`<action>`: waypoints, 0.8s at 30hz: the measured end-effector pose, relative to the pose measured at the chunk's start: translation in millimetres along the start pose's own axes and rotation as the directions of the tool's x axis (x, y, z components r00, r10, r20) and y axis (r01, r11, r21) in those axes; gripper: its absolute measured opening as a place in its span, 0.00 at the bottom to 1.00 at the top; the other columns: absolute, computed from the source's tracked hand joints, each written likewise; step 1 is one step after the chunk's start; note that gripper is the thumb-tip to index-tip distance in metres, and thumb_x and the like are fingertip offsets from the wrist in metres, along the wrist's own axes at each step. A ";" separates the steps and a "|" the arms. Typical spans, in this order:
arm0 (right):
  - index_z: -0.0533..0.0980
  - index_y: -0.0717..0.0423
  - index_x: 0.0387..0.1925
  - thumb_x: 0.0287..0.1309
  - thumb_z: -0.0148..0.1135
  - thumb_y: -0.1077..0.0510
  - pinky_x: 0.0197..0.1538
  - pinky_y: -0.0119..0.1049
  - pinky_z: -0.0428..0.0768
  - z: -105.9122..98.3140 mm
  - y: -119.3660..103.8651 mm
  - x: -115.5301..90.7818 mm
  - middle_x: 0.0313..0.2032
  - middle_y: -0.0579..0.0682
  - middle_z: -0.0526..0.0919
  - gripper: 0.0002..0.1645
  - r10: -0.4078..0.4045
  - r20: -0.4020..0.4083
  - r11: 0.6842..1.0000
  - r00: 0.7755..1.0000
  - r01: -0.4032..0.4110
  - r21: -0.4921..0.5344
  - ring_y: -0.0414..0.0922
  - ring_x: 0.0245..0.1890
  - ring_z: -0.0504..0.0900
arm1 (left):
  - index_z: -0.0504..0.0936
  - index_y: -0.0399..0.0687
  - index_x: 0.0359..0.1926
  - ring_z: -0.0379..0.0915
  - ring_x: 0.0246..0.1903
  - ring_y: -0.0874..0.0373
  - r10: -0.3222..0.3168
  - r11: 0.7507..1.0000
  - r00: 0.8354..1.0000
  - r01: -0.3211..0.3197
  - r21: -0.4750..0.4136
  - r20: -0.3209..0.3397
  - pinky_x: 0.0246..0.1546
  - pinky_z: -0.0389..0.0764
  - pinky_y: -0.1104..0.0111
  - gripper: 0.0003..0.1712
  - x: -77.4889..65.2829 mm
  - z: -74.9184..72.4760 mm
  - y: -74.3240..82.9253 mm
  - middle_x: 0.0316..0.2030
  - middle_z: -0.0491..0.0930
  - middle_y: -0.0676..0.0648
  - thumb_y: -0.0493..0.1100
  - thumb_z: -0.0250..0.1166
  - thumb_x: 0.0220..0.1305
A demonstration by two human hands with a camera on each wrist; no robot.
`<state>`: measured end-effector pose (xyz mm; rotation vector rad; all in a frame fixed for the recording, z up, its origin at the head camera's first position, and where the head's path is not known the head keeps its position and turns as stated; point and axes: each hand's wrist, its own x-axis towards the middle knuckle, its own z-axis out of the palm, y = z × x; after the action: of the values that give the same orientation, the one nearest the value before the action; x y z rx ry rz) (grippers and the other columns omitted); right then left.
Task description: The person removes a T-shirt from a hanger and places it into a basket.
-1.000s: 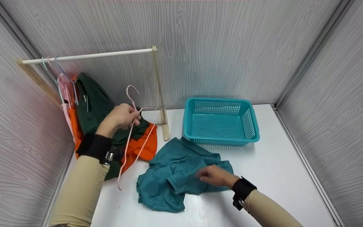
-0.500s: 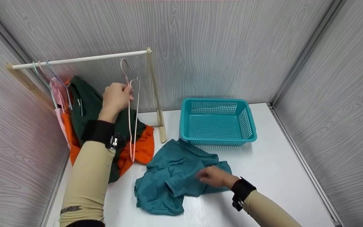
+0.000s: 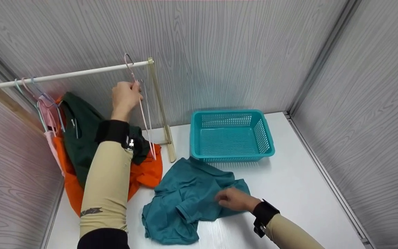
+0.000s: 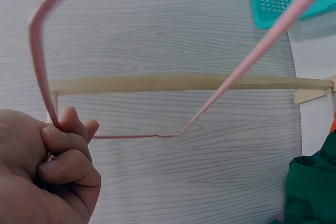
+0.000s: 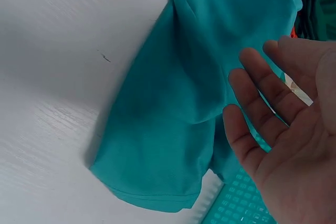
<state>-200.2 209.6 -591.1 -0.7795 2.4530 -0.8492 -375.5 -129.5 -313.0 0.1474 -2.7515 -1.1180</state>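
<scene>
A pink clothes hanger (image 3: 146, 114) with no garment on it hangs from the fingers of my left hand (image 3: 125, 97), which grips it near the neck. Its hook stands at the white rail (image 3: 88, 72), close to the rail's right end; whether it bears on the rail I cannot tell. In the left wrist view the left hand (image 4: 63, 166) has its fingers curled round the pink wire (image 4: 252, 59). My right hand (image 3: 233, 199) is over a crumpled teal garment (image 3: 192, 197) on the table. The right wrist view shows its fingers (image 5: 247, 85) loosely spread, holding nothing.
At the rack's left end hang pink, orange and dark green garments (image 3: 81, 131) on several hangers, their lower parts lying on the table. A teal plastic basket (image 3: 231, 138) stands behind the teal garment. The rack's wooden post (image 3: 159, 103) rises between them. Patterned walls enclose the table.
My left hand has lifted the pink hanger from above the dark green garment up to the rail, and the hanger has turned more edge-on. The right hand stays over the teal garment.
</scene>
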 end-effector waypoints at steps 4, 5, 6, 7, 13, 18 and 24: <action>0.80 0.59 0.51 0.68 0.54 0.58 0.54 0.41 0.80 2.0 1.0 1.3 0.48 0.52 0.85 0.15 0.018 0.008 1.000 1.000 -0.018 0.005 0.46 0.51 0.82 | 0.84 0.41 0.48 0.73 0.29 0.59 -0.004 1.000 1.000 0.004 -0.006 -0.013 0.29 0.66 0.69 0.25 7.0 5.9 1.4 0.33 0.84 0.47 0.52 0.45 0.77; 0.80 0.59 0.51 0.68 0.54 0.58 0.54 0.41 0.80 2.2 1.4 1.8 0.49 0.52 0.85 0.15 0.024 0.010 1.000 1.000 -0.024 0.008 0.46 0.52 0.82 | 0.84 0.41 0.47 0.73 0.28 0.59 -0.006 1.000 1.000 0.005 -0.008 -0.010 0.28 0.66 0.69 0.25 8.2 7.4 1.5 0.32 0.84 0.47 0.51 0.45 0.76; 0.80 0.58 0.51 0.68 0.55 0.58 0.54 0.40 0.80 2.3 1.8 2.2 0.49 0.51 0.85 0.15 0.032 0.011 0.999 0.999 -0.032 0.007 0.45 0.52 0.82 | 0.85 0.41 0.46 0.72 0.28 0.59 -0.007 1.000 1.000 0.007 -0.006 -0.006 0.28 0.66 0.69 0.25 9.4 8.9 1.3 0.31 0.84 0.49 0.51 0.45 0.76; 0.80 0.57 0.51 0.68 0.55 0.57 0.54 0.39 0.80 2.2 2.3 2.7 0.49 0.51 0.85 0.15 0.038 0.012 0.999 0.999 -0.038 0.007 0.45 0.52 0.82 | 0.85 0.41 0.45 0.71 0.27 0.60 -0.011 1.000 1.000 0.011 0.000 0.002 0.28 0.66 0.69 0.24 10.6 10.6 0.7 0.29 0.83 0.50 0.51 0.46 0.76; 0.80 0.57 0.51 0.68 0.55 0.57 0.53 0.39 0.80 4.9 3.2 6.8 0.49 0.50 0.85 0.15 0.042 0.005 0.999 0.999 -0.042 0.005 0.44 0.51 0.82 | 0.84 0.39 0.42 0.65 0.22 0.62 -0.030 0.999 0.996 0.032 -0.012 0.087 0.24 0.63 0.69 0.24 3.6 14.9 -13.1 0.22 0.78 0.55 0.49 0.45 0.76; 0.80 0.59 0.51 0.68 0.55 0.58 0.53 0.43 0.80 2.4 0.7 13.2 0.49 0.53 0.85 0.15 0.043 0.000 0.999 0.999 -0.043 -0.008 0.49 0.52 0.82 | 0.82 0.40 0.44 0.65 0.22 0.61 -0.017 1.000 0.990 0.015 0.016 0.139 0.24 0.64 0.69 0.22 -10.2 11.5 -30.3 0.25 0.78 0.52 0.48 0.45 0.77; 0.80 0.60 0.50 0.68 0.55 0.60 0.53 0.47 0.80 -4.7 -3.6 28.5 0.49 0.55 0.85 0.14 0.069 -0.059 0.997 0.996 -0.071 -0.037 0.51 0.51 0.82 | 0.82 0.39 0.42 0.69 0.25 0.58 -0.058 0.988 0.960 0.016 0.156 0.272 0.26 0.68 0.69 0.22 -33.3 22.3 -66.9 0.26 0.78 0.48 0.47 0.45 0.76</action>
<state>-222.9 191.4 -591.3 -0.6870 2.5382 -0.8110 -345.2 -157.0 -379.4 0.0661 -3.0951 -1.0043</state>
